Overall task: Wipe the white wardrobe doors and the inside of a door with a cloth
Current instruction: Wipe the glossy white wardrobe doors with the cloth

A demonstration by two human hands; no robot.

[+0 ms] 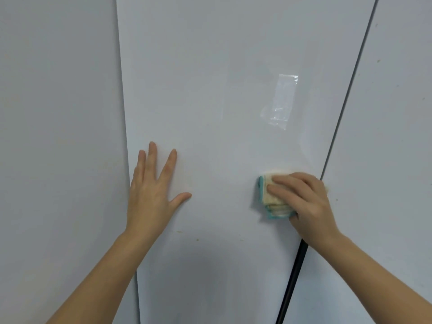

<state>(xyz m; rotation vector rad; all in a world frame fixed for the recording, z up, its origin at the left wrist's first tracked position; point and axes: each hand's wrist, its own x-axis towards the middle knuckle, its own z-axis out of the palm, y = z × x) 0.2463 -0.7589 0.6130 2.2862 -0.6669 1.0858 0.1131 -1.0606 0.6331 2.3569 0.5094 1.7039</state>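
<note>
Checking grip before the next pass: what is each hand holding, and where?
Right hand grips the folded cloth by its right side. Left hand holds nothing, flat on the door.

The right grip (306, 202) covers the right part of the cloth (275, 206), whose top edge is smeared. It also hides a stretch of the dark gap (293, 277) beside the middle door (210, 90), which runs off top and bottom. The left forearm (100, 277) and right forearm (374, 277) are cut by the lower edge. The brown specks (197, 239) are too small to identify.
</note>
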